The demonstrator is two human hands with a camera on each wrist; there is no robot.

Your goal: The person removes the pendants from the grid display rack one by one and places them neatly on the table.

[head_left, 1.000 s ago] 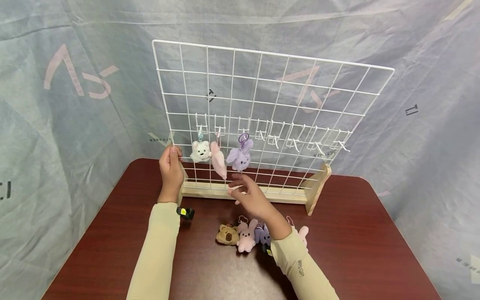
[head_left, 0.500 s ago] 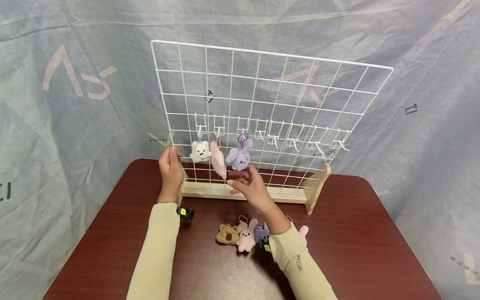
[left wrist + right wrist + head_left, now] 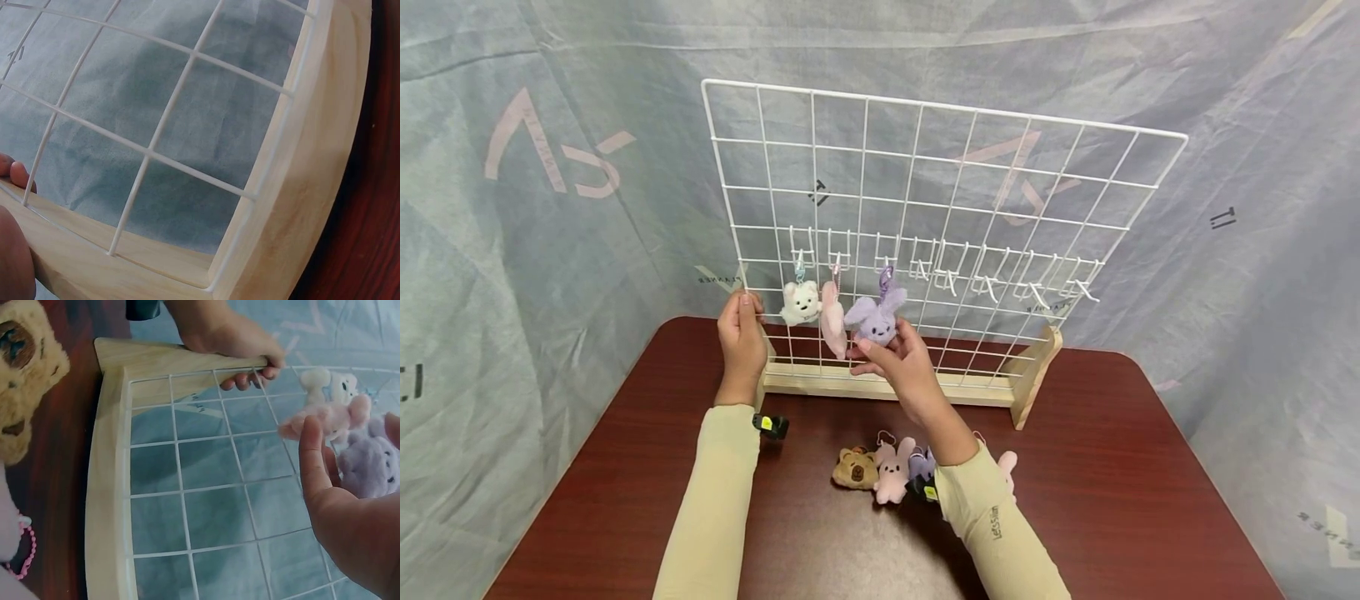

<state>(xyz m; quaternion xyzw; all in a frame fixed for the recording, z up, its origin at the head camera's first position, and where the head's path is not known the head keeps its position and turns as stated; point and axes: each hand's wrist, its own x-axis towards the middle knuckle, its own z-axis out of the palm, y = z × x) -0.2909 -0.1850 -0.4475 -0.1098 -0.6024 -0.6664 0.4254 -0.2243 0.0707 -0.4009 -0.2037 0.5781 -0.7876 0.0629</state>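
A purple bunny plush keychain hangs from a hook on the white wire grid rack. My right hand holds its lower body, thumb in front and fingers behind. In the right wrist view, the purple bunny sits between thumb and fingers. Just left of it hang a pink plush, seen edge-on, and a white bear plush. My left hand grips the rack's left side; in the right wrist view its fingers curl round the wooden side piece.
On the red-brown table before the rack lie a brown bear-like plush, a pink bunny plush and a purple plush partly behind the right wrist. Another pink plush shows past the right forearm. Several bare hooks line the rack's right half.
My right hand has risen from below the purple bunny and taken hold of its lower body, tilting it slightly. The pink plush has swung a little. The left hand stays put.
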